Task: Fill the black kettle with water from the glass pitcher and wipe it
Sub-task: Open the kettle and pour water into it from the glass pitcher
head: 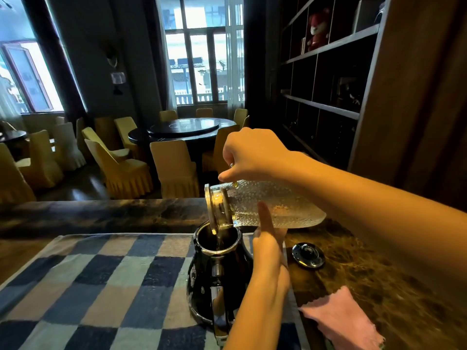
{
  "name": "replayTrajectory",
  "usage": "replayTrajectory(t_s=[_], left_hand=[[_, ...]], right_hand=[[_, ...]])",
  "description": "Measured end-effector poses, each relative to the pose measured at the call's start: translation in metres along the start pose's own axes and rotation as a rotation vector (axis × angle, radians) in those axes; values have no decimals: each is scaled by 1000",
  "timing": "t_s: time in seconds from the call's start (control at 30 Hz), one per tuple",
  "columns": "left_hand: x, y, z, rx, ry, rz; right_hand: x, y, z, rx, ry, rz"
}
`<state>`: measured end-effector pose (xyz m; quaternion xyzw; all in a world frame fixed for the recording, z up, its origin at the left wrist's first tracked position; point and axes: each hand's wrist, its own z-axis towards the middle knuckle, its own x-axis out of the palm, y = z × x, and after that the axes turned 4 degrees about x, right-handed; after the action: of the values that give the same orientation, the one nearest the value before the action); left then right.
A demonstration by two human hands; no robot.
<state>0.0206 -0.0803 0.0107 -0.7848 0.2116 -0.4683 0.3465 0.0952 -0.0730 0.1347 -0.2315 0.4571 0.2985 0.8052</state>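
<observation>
Nearest the camera: pink cloth [343, 322] lies flat on the dark marbled counter [379, 274], lower right, touching no hand. Just left of it, the checked towel [101, 286] covers the counter; the black kettle [214, 279] stands upright on the towel's right part, mouth open, handle toward the camera.

Left hand [269, 258] comes up along the kettle's right side, near or touching its body — contact not clear. Fingers are held together and pointing up; the fingertip [262, 210] presses the underside of the pitcher. It grips nothing.

Kettle lid [308, 255] sits on bare counter right of that hand, apart from the kettle.

Pitcher [265, 204] is tipped nearly level above the kettle, base to the right, mouth down-left right over the kettle opening. A thin stream of water [217, 239] drops from the mouth into the kettle.

Right hand [252, 155] is on top of the pitcher near its neck, fingers curled shut around the handle, carrying it.

Beyond the counter: round table [184, 128] with yellow-covered chairs [174, 168], windows [202, 64] behind, dark shelving [328, 72] on the right.
</observation>
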Motion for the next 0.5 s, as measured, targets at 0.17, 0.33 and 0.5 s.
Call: replayTrajectory(t_s=[0.17,0.33,0.5], left_hand=[[-5,1,7,6,44,-44],[-9,4,10,-25,68,-42],[-7,5,0,8,84,-38]], right_hand=[[2,4,1,1,19,11],[3,3,4,5,27,-2],[5,3,2,4,23,1]])
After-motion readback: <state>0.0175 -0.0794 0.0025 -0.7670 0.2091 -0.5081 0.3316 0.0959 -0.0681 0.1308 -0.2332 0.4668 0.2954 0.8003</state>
